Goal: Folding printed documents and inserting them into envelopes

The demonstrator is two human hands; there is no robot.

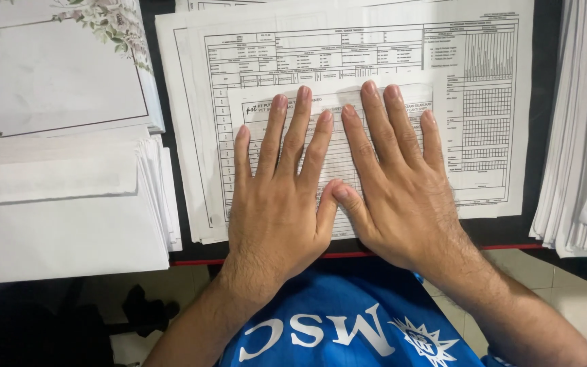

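Both hands lie flat, side by side with thumbs touching, on a small folded form (338,136), the left hand (276,197) just left of the right hand (395,190). That form rests on a stack of larger printed forms (484,102) reaching beyond the fingertips. Well left of the hands lies an envelope stack (62,204) with a floral-cornered card (49,68) behind it; well right, another paper pile (582,136).

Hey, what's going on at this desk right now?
A person sits at a dark desk with both hands pressed flat, side by side, on a small printed form. The left hand and right hand have fingers spread and thumbs touching. The small form lies on top of a larger stack of printed sheets with tables on them. To the left is a pile of white envelopes and a floral-bordered sheet; another paper stack sits at the right edge.
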